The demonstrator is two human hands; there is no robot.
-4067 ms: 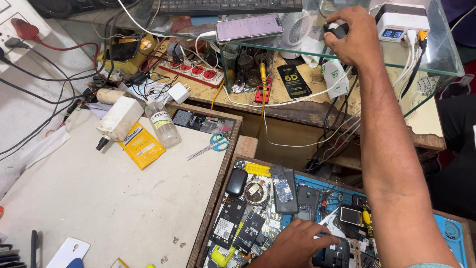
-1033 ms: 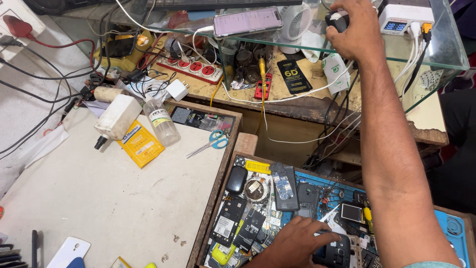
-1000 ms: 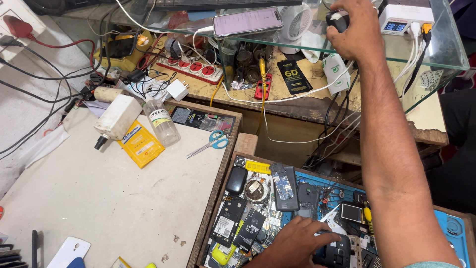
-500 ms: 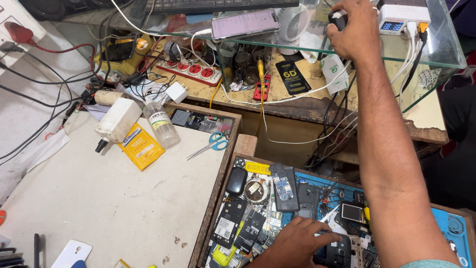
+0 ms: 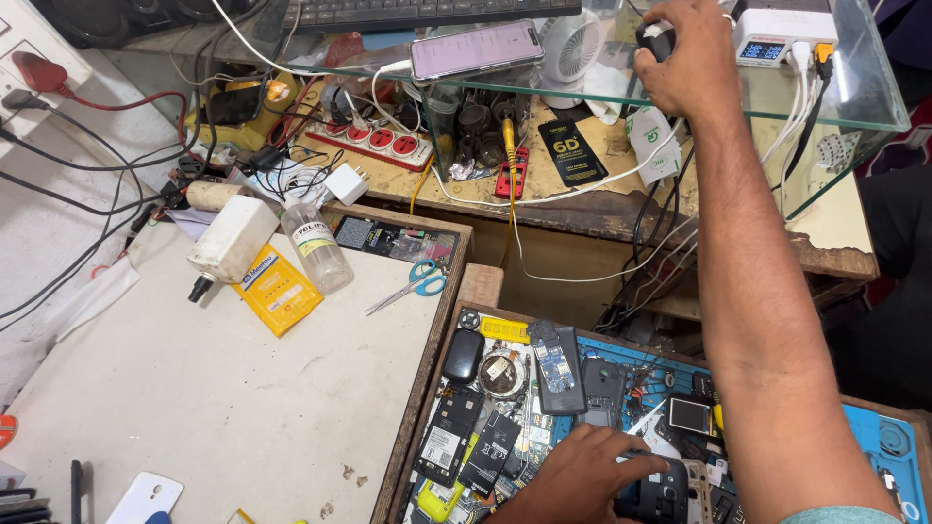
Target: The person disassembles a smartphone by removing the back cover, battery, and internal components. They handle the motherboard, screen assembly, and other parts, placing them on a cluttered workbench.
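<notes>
The right hand reaches far up to the glass shelf's top edge, closed over a small dark knob. The left hand lies low in the parts tray, fingers curled on a black phone. The hands are well apart.

One scissors, one clear bottle, one keyboard, two hands

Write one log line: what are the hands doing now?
right hand: gripping black knob on glass shelf | left hand: resting on dark phone in parts tray
</notes>
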